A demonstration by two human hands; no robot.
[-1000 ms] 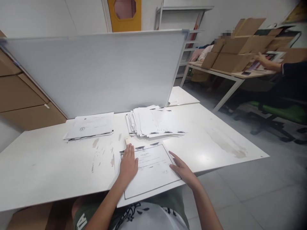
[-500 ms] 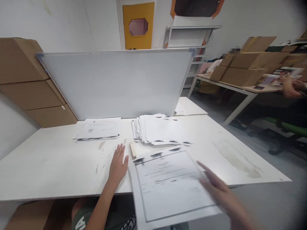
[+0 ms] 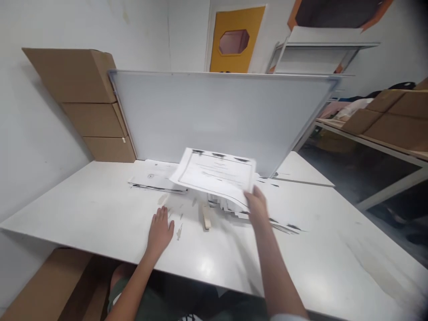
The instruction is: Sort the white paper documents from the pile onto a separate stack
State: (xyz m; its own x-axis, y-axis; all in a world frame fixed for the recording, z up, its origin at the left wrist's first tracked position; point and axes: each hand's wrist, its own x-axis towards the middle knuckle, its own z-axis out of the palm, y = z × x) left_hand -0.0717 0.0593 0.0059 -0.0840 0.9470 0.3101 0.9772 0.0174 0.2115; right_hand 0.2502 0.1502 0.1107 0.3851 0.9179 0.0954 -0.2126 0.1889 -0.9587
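Pinching the near right corner of a bordered printed sheet (image 3: 217, 171), the right hand (image 3: 257, 207) had it up in the air, partly over the right paper pile (image 3: 227, 204). White table (image 3: 93, 209) stretched well out to the right of that grip, and its front edge passed under the right forearm. Left of the grip came a cream stapler (image 3: 206, 217), then the left hand (image 3: 160, 232), palm down, fingers spread, holding nothing.

Sheet was landscape, long axis running off leftward from the grip, dark-marked edge toward the whiteboard (image 3: 214, 116). It sagged a bit near the pinch. Left paper pile (image 3: 150, 178) sat past the sheet's far end.

Tabletop was kinda grubby: brownish stains by the left fingertips, plus a faint smear way right of the grip. Beyond the grip, the whiteboard stood behind both piles, cardboard boxes (image 3: 96, 120) stacked far left, yellow door (image 3: 219, 24) and metal shelf (image 3: 331, 45) further back.
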